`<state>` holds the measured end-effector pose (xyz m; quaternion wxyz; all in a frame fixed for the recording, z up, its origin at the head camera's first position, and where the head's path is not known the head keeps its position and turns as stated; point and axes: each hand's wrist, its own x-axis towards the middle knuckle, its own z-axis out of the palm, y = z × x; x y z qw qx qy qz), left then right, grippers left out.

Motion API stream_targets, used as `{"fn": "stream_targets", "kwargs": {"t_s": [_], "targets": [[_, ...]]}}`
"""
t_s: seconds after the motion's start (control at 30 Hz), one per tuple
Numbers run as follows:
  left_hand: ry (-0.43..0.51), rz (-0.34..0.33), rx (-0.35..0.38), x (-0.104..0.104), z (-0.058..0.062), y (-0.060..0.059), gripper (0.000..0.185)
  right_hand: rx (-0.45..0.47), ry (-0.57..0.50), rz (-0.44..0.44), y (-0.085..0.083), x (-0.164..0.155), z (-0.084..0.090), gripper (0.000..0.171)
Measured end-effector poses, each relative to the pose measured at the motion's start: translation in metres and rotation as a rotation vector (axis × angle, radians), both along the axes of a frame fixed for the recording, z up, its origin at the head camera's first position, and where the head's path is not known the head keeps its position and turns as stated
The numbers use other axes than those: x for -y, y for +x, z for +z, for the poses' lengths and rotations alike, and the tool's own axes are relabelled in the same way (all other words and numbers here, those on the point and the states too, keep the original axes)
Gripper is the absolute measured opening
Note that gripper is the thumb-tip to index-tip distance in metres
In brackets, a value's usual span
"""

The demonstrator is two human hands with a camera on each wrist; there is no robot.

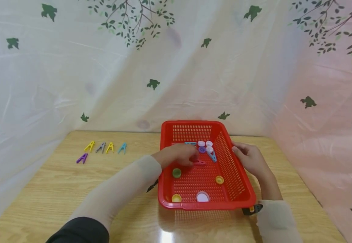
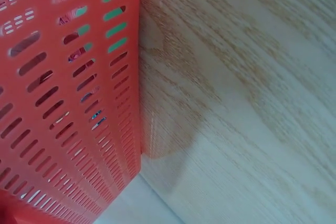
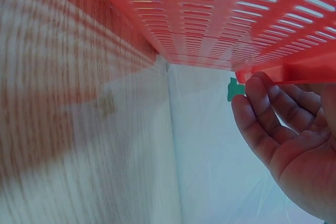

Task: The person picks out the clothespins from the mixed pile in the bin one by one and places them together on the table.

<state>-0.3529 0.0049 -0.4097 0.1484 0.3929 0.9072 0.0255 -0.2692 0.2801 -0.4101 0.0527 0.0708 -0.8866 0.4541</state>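
A red slotted basket (image 1: 235,175) stands on the wooden table (image 1: 57,189). It holds several bottle caps, among them a green cap (image 1: 177,172), a white cap (image 1: 202,196) and a purple cap (image 1: 202,149). It also holds a blue clip (image 1: 212,156). My left hand (image 1: 180,156) reaches inside the basket, its curled fingertips pinching a pink clip (image 1: 200,163). My right hand (image 1: 248,158) grips the basket's right rim, thumb on top. In the right wrist view the fingers (image 3: 262,114) curl under the rim (image 3: 294,72). The left wrist view shows only the basket wall (image 2: 63,103) and the table.
Several clips lie in a loose row on the table at the far left: a yellow clip (image 1: 89,146), a grey clip (image 1: 101,147), another yellow clip (image 1: 110,147), a blue clip (image 1: 122,148) and a purple clip (image 1: 82,158). A leaf-printed curtain (image 1: 176,67) closes off the back and sides.
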Motion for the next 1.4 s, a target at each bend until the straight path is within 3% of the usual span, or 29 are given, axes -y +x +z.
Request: {"fn": "stream_targets", "kwargs": {"t_s": [0.4, 0.63, 0.9, 1.07, 1.4], "targets": [[0.129, 0.067, 0.031, 0.003, 0.005, -0.002, 0.034, 0.010, -0.005, -0.010, 0.002, 0.001, 0.001, 0.052], [0.207, 0.070, 0.000, 0.008, 0.007, -0.001, 0.038, 0.015, -0.005, -0.001, 0.001, 0.002, 0.001, 0.051], [0.289, 0.026, -0.063, 0.021, 0.021, -0.003, 0.037, 0.013, -0.009, -0.006, 0.001, 0.000, 0.001, 0.052], [0.348, 0.002, -0.108, 0.034, 0.037, -0.003, 0.031, 0.011, -0.014, -0.011, 0.003, 0.001, 0.002, 0.053], [0.469, 0.055, -0.165, 0.080, 0.057, 0.003, 0.036, -0.003, 0.019, -0.003, 0.001, 0.000, 0.003, 0.050]]}}
